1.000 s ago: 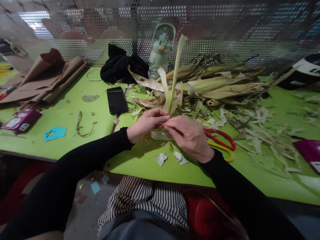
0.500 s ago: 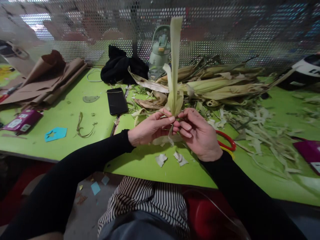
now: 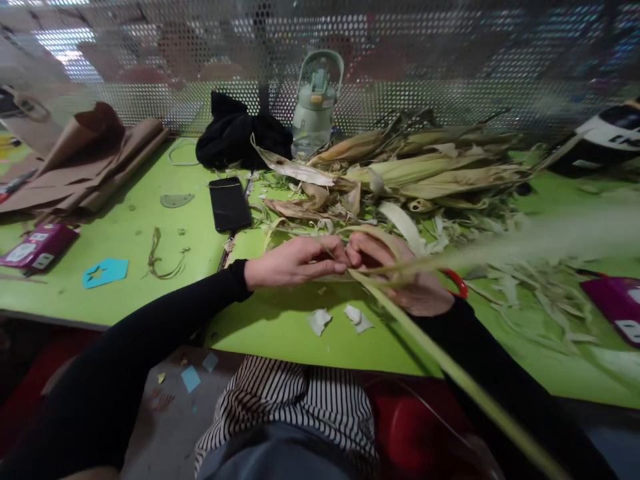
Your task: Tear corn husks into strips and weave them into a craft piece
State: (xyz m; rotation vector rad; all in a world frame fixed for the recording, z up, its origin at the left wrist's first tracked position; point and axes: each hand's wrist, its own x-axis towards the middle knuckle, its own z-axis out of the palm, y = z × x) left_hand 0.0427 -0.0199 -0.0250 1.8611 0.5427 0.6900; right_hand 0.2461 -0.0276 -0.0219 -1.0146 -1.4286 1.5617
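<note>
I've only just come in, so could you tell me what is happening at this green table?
A person in black sleeves pinches strips of corn husk between the left hand and the right hand, low over the green table. One long strip runs toward the camera, another blurs off to the right. Behind lie a heap of dried corn husks, a phone and a water bottle; red-handled scissors peek out beside the right hand.

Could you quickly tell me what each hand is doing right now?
Left hand: closed, pinching the corn husk strip.
Right hand: closed on the same strip.

Green table [image 3: 125,233] bears corn husks [image 3: 430,170], phone [image 3: 229,203], brown paper [image 3: 85,163], bottle [image 3: 313,107]
</note>
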